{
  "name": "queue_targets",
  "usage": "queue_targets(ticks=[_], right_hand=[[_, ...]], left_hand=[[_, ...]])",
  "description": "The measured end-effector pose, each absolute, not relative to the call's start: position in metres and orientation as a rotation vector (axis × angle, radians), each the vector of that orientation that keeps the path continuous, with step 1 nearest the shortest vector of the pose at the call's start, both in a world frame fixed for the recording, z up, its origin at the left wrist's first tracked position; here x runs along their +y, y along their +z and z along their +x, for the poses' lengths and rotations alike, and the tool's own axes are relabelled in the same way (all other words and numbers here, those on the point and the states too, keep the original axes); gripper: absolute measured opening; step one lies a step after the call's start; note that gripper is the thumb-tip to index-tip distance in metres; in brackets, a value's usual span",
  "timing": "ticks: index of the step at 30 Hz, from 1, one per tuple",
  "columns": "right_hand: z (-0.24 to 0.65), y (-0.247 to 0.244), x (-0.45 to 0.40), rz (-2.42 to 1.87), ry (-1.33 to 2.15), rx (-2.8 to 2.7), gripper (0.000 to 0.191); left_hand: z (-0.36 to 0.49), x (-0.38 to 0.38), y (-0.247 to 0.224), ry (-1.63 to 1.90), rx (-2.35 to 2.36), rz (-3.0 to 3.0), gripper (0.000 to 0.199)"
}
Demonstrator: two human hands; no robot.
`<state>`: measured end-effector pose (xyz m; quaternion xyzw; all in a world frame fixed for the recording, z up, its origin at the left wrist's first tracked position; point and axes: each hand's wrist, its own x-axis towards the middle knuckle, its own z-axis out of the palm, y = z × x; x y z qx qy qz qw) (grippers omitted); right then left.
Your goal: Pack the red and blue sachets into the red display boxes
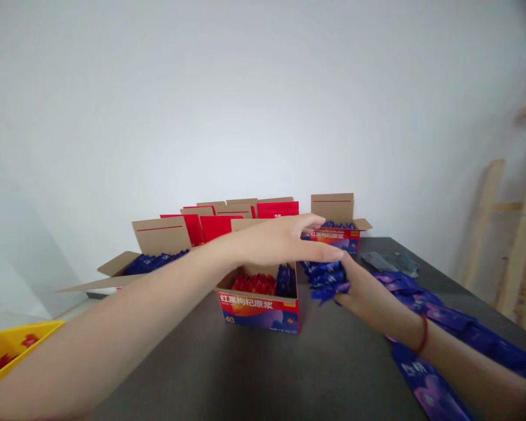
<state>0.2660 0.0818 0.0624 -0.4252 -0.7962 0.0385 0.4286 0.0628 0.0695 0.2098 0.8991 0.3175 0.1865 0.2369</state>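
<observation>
My right hand [358,292], with a red cord round its wrist, grips a stack of blue sachets [326,278] just right of the middle box. Reaching across from the left, my left hand [287,240] is held above that box with thumb and fingers apart. Its thumb tip meets or overlaps my right hand just over the stack; contact is uncertain. The open red-and-blue carton [259,310] holds red sachets [254,284] on the left and blue sachets [286,282] at its right end. My left hand and forearm hide part of this carton's back.
Blue sachet strips [447,318] cover the table's right side, near a crumpled grey-green piece of film [391,261]. Open cartons with blue sachets stand at back right [336,237] and left [162,234]. Several red cartons [221,228] line the back. A yellow bin [35,333] is lower left.
</observation>
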Motion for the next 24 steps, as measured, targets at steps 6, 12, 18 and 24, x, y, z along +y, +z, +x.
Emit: queue_targets(ticks=[6, 12, 18, 24], right_hand=[[0.247, 0.117, 0.146, -0.920, -0.448, -2.385, 0.060], [0.214, 0.129, 0.177, -0.818, -0.466, -2.467, 0.072], [0.182, 0.116, 0.196, -0.790, -0.391, -2.468, 0.094], [0.196, 0.096, 0.179, -0.778, -0.285, -2.429, 0.041]], left_hand=[[0.089, 0.125, 0.218, -0.231, 1.444, 2.693, 0.038], [0.068, 0.147, 0.200, -0.151, 1.553, 2.691, 0.034], [0.037, 0.167, 0.175, -0.005, 1.655, 2.614, 0.027], [-0.009, 0.183, 0.148, 0.083, 1.739, 2.397, 0.021]])
